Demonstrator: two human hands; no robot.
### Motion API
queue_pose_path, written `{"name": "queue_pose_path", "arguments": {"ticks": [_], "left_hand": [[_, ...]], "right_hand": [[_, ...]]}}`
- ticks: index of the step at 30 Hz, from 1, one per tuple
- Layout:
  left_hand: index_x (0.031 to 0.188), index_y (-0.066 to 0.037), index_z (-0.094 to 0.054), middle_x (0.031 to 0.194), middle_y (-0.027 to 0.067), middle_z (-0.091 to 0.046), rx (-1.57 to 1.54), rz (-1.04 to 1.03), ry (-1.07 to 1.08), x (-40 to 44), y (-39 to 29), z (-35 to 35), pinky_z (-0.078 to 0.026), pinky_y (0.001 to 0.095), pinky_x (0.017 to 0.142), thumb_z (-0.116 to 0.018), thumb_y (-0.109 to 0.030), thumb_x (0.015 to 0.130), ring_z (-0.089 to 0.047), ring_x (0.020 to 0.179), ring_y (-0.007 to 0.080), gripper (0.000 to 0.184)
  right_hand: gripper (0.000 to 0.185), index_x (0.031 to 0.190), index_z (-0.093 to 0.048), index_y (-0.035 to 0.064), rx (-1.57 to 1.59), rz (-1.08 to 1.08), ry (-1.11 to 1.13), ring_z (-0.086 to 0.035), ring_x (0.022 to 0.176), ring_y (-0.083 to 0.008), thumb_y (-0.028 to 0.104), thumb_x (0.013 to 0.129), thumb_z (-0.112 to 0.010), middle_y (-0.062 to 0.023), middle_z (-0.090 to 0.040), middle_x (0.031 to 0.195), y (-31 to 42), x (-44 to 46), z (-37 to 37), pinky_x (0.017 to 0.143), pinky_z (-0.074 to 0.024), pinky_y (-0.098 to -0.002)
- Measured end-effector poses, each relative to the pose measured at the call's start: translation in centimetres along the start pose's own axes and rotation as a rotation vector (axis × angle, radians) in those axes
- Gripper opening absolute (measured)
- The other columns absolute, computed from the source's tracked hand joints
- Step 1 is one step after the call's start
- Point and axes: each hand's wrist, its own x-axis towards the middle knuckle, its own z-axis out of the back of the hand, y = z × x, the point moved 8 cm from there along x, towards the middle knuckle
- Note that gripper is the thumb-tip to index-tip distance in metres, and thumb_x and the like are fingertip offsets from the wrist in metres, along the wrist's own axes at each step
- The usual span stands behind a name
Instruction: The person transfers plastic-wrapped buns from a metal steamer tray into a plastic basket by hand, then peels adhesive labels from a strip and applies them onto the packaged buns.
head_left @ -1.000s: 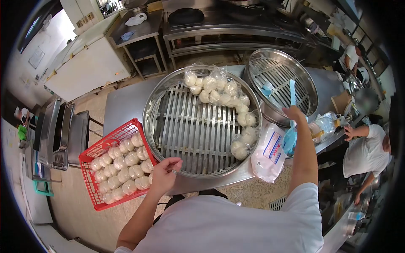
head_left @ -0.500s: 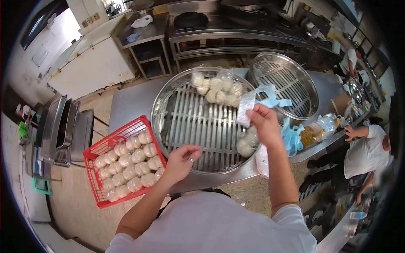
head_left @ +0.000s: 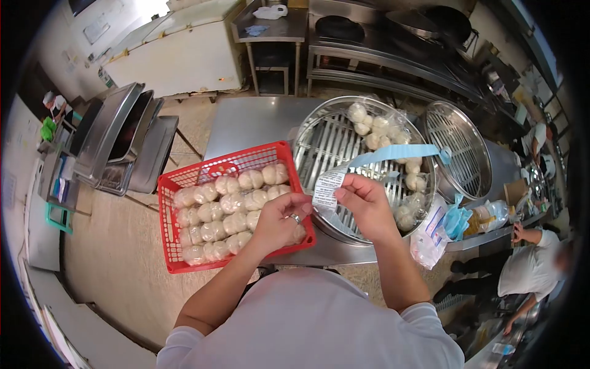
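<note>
Between thumb and fingers, my right hand (head_left: 369,209) pinches a small white printed label (head_left: 327,189). A light blue strip (head_left: 396,152) runs from behind the label out over the steamer tray. My left hand (head_left: 276,224), with a ring on it, has its fingers closed at the label's left edge; whether they grip it is hidden. Below that hand is a red plastic crate (head_left: 167,224) with rows of clear-wrapped pale buns (head_left: 232,203). Behind the right hand stands a round steel steamer tray (head_left: 319,144) with a slatted base, holding bagged white buns (head_left: 381,130) along its right side.
A second round steamer tray (head_left: 455,147) leans at the right. Near it lie a crumpled blue strip (head_left: 456,220), a white plastic bag (head_left: 428,237) and clear bottles (head_left: 491,215). A co-worker (head_left: 531,264) stands at the right. Metal trays (head_left: 117,135) stand at the left.
The view has turned left. My right hand has brought the label from above the steamer tray toward the crate, and the blue strip now stretches out. My left hand has moved up to the label.
</note>
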Motion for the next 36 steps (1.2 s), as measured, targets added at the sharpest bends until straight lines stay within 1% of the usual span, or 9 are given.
{"name": "queue_pose_path", "arguments": {"ticks": [2, 5, 8, 14, 18, 20, 23, 30, 36], "left_hand": [[0.125, 0.004, -0.068, 0.111, 0.0066, -0.074, -0.052, -0.084, 0.004, -0.4, 0.6, 2.5, -0.054, 0.0289, 0.095, -0.064, -0.006, 0.105, -0.068, 0.105, 0.0133, 0.023], [0.130, 0.004, -0.067, 0.120, 0.0108, -0.073, 0.021, -0.029, -0.001, -1.9, -2.4, 4.7, -0.052, 0.0333, 0.102, -0.056, -0.022, 0.111, -0.067, 0.112, 0.0178, 0.034], [0.131, 0.005, -0.067, 0.128, 0.0138, -0.072, -0.183, -0.002, 0.022, -2.0, -0.8, 6.8, -0.048, 0.0384, 0.109, -0.045, -0.036, 0.115, -0.066, 0.118, 0.0220, 0.049], [0.128, 0.003, -0.068, 0.126, 0.0148, -0.071, -0.521, 0.073, 0.105, -2.8, -2.5, 8.0, -0.042, 0.0434, 0.114, -0.048, -0.051, 0.111, -0.064, 0.120, 0.0255, 0.060], [0.126, 0.005, -0.069, 0.121, 0.0117, -0.073, -0.533, 0.167, 0.063, -2.9, -1.2, 8.9, -0.050, 0.0367, 0.104, -0.060, -0.031, 0.109, -0.067, 0.112, 0.0188, 0.041], [0.120, 0.004, -0.071, 0.115, 0.0104, -0.074, -0.417, 0.139, 0.023, -3.0, -1.5, 8.8, -0.052, 0.0368, 0.101, -0.071, -0.024, 0.103, -0.068, 0.108, 0.0192, 0.033], [0.116, 0.004, -0.073, 0.109, 0.0092, -0.075, -0.512, 0.166, -0.061, -2.4, -0.3, 8.8, -0.055, 0.0338, 0.094, -0.075, -0.011, 0.098, -0.069, 0.103, 0.0169, 0.024], [0.115, 0.004, -0.072, 0.110, 0.0102, -0.074, -0.514, 0.215, -0.168, -1.6, 1.4, 6.0, -0.054, 0.0362, 0.093, -0.070, -0.014, 0.101, -0.069, 0.102, 0.0183, 0.023], [0.115, 0.002, -0.072, 0.113, 0.0108, -0.073, -0.576, 0.345, -0.167, -0.8, 2.6, 3.1, -0.053, 0.0391, 0.092, -0.065, -0.025, 0.103, -0.068, 0.103, 0.0202, 0.030]], "right_hand": [[0.023, 0.123, -0.069, -0.0044, -0.052, 0.010, 0.043, -0.068, 0.099, -0.0104, -0.003, 0.103, -0.057, -0.0059, -0.076, 0.110, 0.1, 0.4, -2.6, 0.088, -0.0534, -0.0276], [0.025, 0.125, -0.068, -0.0036, -0.058, 0.020, 0.101, -0.067, 0.098, -0.0095, -0.003, 0.103, -0.057, -0.0048, -0.075, 0.108, -0.7, 1.1, -5.9, 0.087, -0.0530, -0.0270], [0.025, 0.125, -0.068, -0.0029, -0.060, -0.045, 0.118, -0.067, 0.097, -0.0086, -0.004, 0.102, -0.056, -0.0039, -0.075, 0.108, -2.0, 1.1, -8.8, 0.086, -0.0529, -0.0263], [0.028, 0.125, -0.067, -0.0048, -0.063, -0.075, 0.118, -0.067, 0.095, -0.0099, -0.007, 0.101, -0.055, -0.0055, -0.074, 0.109, -3.7, 0.4, -12.4, 0.084, -0.0529, -0.0262], [0.028, 0.128, -0.068, 0.0010, -0.129, -0.099, 0.093, -0.064, 0.087, -0.0048, -0.001, 0.101, -0.059, -0.0005, -0.074, 0.107, -5.3, -0.3, -12.7, 0.068, -0.0503, -0.0221], [0.027, 0.127, -0.068, 0.0014, -0.137, -0.117, 0.081, -0.064, 0.087, -0.0049, -0.001, 0.101, -0.059, -0.0003, -0.074, 0.108, -6.5, -0.5, -12.1, 0.068, -0.0505, -0.0221], [0.024, 0.123, -0.068, 0.0008, -0.124, -0.145, 0.042, -0.064, 0.087, -0.0056, -0.001, 0.100, -0.061, -0.0009, -0.075, 0.107, -6.9, -0.8, -11.1, 0.069, -0.0514, -0.0228], [0.028, 0.123, -0.063, -0.0023, -0.059, 0.018, -0.152, -0.068, 0.086, -0.0111, -0.006, 0.095, -0.068, -0.0054, -0.074, 0.098, -6.9, 0.2, -7.4, 0.076, -0.0561, -0.0274], [0.032, 0.125, -0.064, -0.0009, -0.402, 0.222, -0.069, -0.070, 0.083, -0.0118, -0.005, 0.094, -0.070, -0.0077, -0.074, 0.097, -5.8, 1.0, -5.2, 0.075, -0.0578, -0.0295]]}}
